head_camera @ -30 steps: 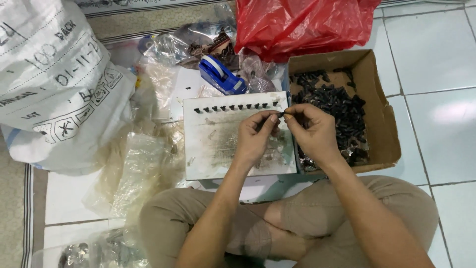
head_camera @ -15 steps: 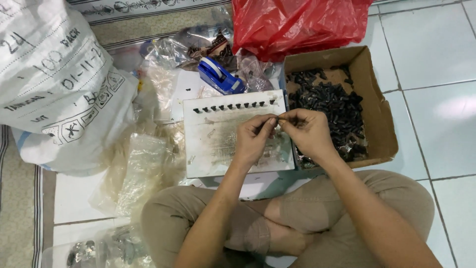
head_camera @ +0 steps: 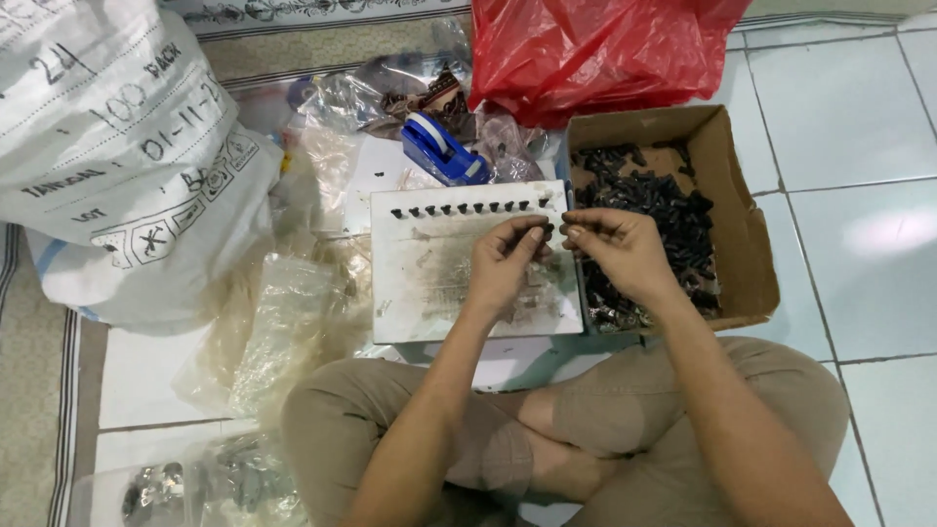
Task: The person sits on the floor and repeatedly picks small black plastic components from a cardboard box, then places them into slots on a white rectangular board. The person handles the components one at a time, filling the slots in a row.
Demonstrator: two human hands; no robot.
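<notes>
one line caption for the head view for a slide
Seated cross-legged, left hand and right hand pinch a small black part over a white board.

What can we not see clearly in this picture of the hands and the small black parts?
- Head view: what the left hand and right hand pinch is too small to identify.
- The black parts in the cardboard box are too small to tell their exact shape.
- The red plastic bag hides its contents and is cut by the top edge.
</notes>
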